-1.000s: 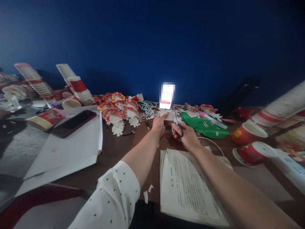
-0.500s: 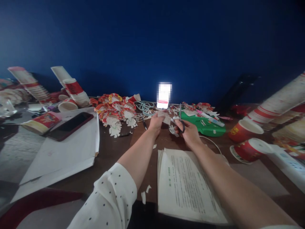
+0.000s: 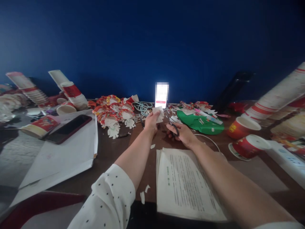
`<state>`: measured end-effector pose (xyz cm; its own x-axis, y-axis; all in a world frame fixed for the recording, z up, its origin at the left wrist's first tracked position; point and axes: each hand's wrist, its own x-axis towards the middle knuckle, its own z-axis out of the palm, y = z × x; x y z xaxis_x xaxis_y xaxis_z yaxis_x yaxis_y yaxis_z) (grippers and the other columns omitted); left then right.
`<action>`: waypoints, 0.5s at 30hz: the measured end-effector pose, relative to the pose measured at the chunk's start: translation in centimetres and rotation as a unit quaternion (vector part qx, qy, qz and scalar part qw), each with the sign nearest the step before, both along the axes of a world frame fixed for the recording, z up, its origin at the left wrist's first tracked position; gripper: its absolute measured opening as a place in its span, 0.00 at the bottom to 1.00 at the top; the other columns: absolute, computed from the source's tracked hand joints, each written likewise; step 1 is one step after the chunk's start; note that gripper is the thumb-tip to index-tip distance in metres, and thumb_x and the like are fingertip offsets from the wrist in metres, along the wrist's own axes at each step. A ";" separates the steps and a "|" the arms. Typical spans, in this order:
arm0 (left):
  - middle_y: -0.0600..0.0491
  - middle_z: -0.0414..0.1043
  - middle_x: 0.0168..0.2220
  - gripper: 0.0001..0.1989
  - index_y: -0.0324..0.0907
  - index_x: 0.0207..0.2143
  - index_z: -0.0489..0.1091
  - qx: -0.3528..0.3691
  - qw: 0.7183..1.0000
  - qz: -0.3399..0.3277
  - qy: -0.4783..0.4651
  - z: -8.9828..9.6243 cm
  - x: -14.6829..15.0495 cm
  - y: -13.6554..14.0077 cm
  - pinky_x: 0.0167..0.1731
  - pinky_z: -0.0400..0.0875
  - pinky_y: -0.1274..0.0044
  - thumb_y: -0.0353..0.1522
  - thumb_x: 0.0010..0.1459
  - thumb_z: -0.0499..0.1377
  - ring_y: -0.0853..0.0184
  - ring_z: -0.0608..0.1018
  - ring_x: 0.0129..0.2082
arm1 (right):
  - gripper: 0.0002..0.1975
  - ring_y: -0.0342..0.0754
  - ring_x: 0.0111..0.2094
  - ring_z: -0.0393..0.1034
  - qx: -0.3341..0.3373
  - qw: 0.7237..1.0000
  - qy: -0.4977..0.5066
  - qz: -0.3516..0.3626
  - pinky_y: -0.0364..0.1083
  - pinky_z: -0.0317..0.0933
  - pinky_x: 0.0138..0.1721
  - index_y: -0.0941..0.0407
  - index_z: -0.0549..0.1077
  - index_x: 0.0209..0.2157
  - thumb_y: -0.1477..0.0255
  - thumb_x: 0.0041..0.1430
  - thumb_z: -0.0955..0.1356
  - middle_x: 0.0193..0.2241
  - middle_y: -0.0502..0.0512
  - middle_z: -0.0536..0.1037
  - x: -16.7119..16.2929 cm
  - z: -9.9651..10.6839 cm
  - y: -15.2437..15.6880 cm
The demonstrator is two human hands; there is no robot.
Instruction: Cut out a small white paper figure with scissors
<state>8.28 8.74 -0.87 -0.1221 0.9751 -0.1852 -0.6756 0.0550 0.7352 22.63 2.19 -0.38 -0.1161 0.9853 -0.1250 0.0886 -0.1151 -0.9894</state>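
White paper (image 3: pixel 158 110) in left fingers (image 3: pixel 153 117); cups (image 3: pixel 37 94) nested in stack.

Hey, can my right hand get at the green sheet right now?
Probably yes: your right hand is close to the green sheet, with nothing evident between them, though it's holding scissors.

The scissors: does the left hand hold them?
No, the right hand holds the scissors, while the left hand holds white paper.

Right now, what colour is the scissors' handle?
The scissors' handle looks black; it shows in the head view, the only one.
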 end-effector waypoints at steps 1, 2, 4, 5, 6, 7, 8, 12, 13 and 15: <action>0.54 0.77 0.26 0.10 0.38 0.34 0.76 0.001 1.000 0.000 -0.001 0.1 0.0 -0.1 0.37 0.74 0.76 0.29 0.48 0.70 0.69 0.79 0.27 | 0.20 0.46 0.24 0.72 -0.005 1.000 0.001 0.004 0.39 0.46 0.16 0.53 0.81 0.34 0.54 0.45 0.79 0.27 0.55 0.79 -0.1 0.1 -0.1; 0.55 0.77 0.26 0.10 0.38 0.34 0.75 0.002 1.000 0.002 0.000 0.2 0.1 -0.2 0.36 0.74 0.76 0.28 0.48 0.70 0.70 0.78 0.26 | 0.20 0.47 0.24 0.72 -0.009 1.000 0.001 0.006 0.39 0.45 0.15 0.54 0.81 0.35 0.55 0.44 0.80 0.27 0.56 0.80 -0.1 0.1 -0.1; 0.55 0.76 0.25 0.08 0.38 0.33 0.75 0.003 1.000 0.010 0.006 0.2 0.2 -0.3 0.34 0.73 0.78 0.28 0.49 0.69 0.72 0.77 0.25 | 0.21 0.47 0.24 0.72 -0.015 1.000 0.002 0.011 0.39 0.45 0.15 0.54 0.82 0.35 0.55 0.43 0.80 0.27 0.56 0.79 -0.3 0.2 -0.2; 0.55 0.76 0.25 0.07 0.38 0.33 0.75 0.004 1.000 0.014 0.013 0.2 0.2 -0.2 0.33 0.73 0.79 0.28 0.50 0.68 0.72 0.77 0.25 | 0.22 0.46 0.24 0.72 -0.017 1.000 0.004 0.011 0.40 0.46 0.15 0.55 0.82 0.36 0.55 0.43 0.80 0.27 0.56 0.79 -0.3 0.3 -0.2; 0.56 0.76 0.24 0.06 0.38 0.32 0.76 0.007 1.000 0.017 0.022 0.0 0.3 -0.1 0.33 0.72 0.79 0.28 0.50 0.68 0.72 0.76 0.25 | 0.22 0.46 0.23 0.71 -0.018 1.000 0.005 0.010 0.40 0.47 0.15 0.55 0.82 0.35 0.56 0.42 0.80 0.26 0.56 0.79 -0.3 0.3 -0.2; 0.56 0.76 0.24 0.06 0.38 0.32 0.76 0.007 0.999 0.020 0.031 -0.1 0.3 0.0 0.33 0.72 0.78 0.28 0.50 0.68 0.72 0.76 0.24 | 0.22 0.46 0.23 0.71 -0.020 1.000 0.006 0.009 0.40 0.47 0.15 0.55 0.82 0.35 0.55 0.42 0.80 0.26 0.55 0.79 -0.4 0.3 -0.2; 0.55 0.75 0.24 0.07 0.38 0.32 0.76 0.011 0.999 0.022 0.041 -0.4 0.3 0.2 0.32 0.72 0.78 0.29 0.50 0.69 0.72 0.76 0.24 | 0.22 0.46 0.23 0.71 -0.020 1.000 0.005 0.006 0.40 0.48 0.16 0.54 0.82 0.35 0.55 0.41 0.80 0.26 0.55 0.79 -0.4 0.4 -0.2; 0.55 0.75 0.26 0.09 0.39 0.33 0.77 0.025 0.996 0.033 0.073 -1.4 0.3 1.1 0.31 0.71 0.76 0.31 0.48 0.70 0.71 0.75 0.24 | 0.22 0.46 0.23 0.70 -0.019 1.000 -0.013 0.007 0.41 0.53 0.18 0.53 0.83 0.34 0.54 0.42 0.80 0.23 0.52 0.77 -0.5 0.6 -0.3; 0.55 0.75 0.26 0.10 0.39 0.33 0.77 0.026 0.996 0.034 0.080 -1.6 0.3 1.3 0.31 0.71 0.76 0.31 0.48 0.70 0.71 0.75 0.24 | 0.22 0.46 0.23 0.70 -0.017 1.000 -0.020 0.009 0.41 0.54 0.19 0.53 0.83 0.35 0.53 0.42 0.80 0.23 0.52 0.77 -0.5 0.6 -0.3; 0.55 0.75 0.26 0.10 0.40 0.34 0.77 0.007 0.997 0.035 0.074 -2.0 0.2 1.5 0.32 0.71 0.77 0.32 0.47 0.70 0.70 0.75 0.25 | 0.23 0.46 0.23 0.70 -0.011 0.999 -0.030 0.015 0.42 0.55 0.20 0.53 0.83 0.35 0.51 0.43 0.79 0.24 0.53 0.78 -0.5 0.4 -0.3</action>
